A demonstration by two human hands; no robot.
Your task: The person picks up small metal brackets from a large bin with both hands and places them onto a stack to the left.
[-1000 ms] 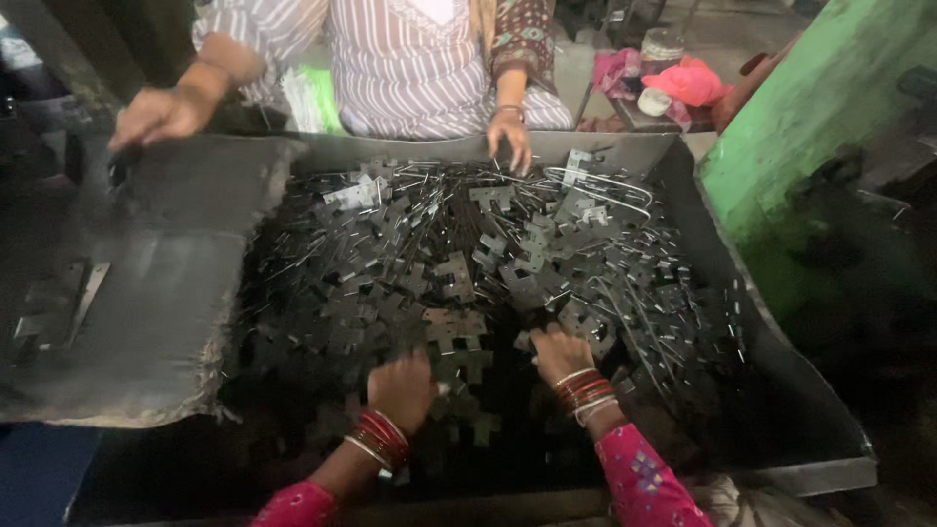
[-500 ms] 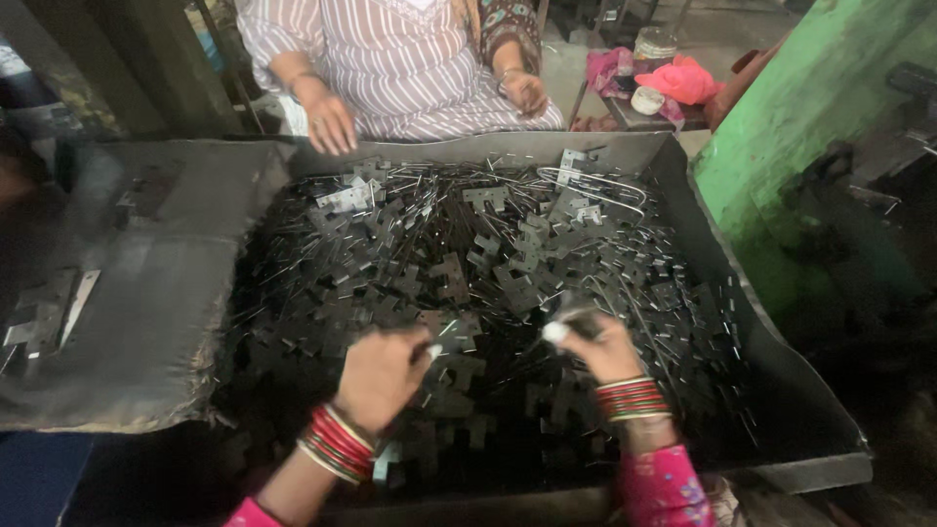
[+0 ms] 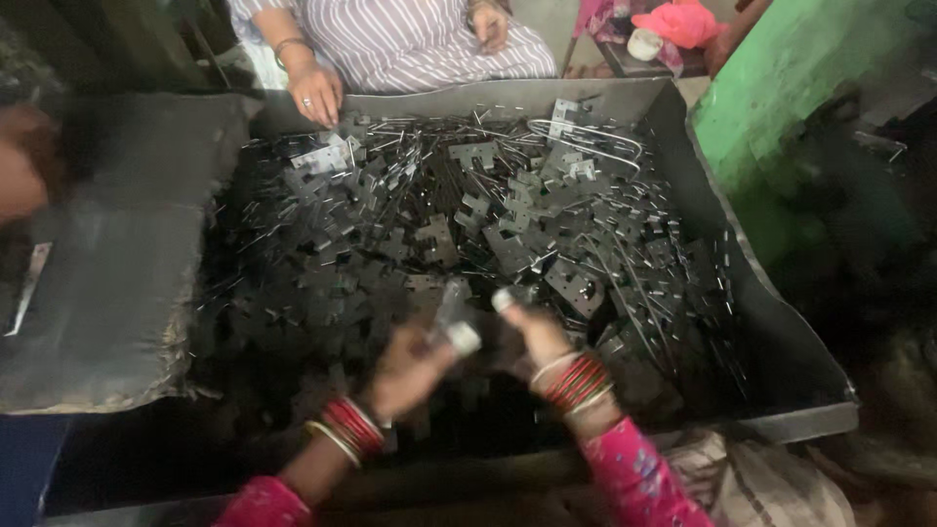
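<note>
A: Plate [image 3: 451,310], thin and pale, blurred by motion, sits pinched in the left hand [image 3: 410,369] just above the heap. Half a second ago that hand was pressed down among the parts; it has since lifted with this piece.

B: And the right hand [image 3: 532,337]?

A: Raised too, just right of the left hand and close to touching it. Its fingertips [image 3: 504,299] are drawn together, but the blur hides whether they grip anything, so I cannot tell. A second ago both hands were buried in the heap, so a piece has been picked out and brought up between them.

B: What lies around them?

A: Beneath and beyond both hands, a dark tangle of notched metal plates [image 3: 468,234] and wire pins [image 3: 683,283] fills a big steel tray [image 3: 791,351]. Red bangles [image 3: 576,383] ring both wrists, with pink sleeves [image 3: 634,478] behind them.

B: Anyone else at work?

A: Across the tray, far beyond the hands, a seated person in a striped garment [image 3: 410,44] rests a hand [image 3: 317,93] at the tray's far rim, beside a bright plate [image 3: 320,158]. That hand has slid down to the rim in the last second. Left of the left hand, a dark sheet [image 3: 117,273] drapes over the tray's edge. Far right of the right hand stands a green wall [image 3: 771,127].
</note>
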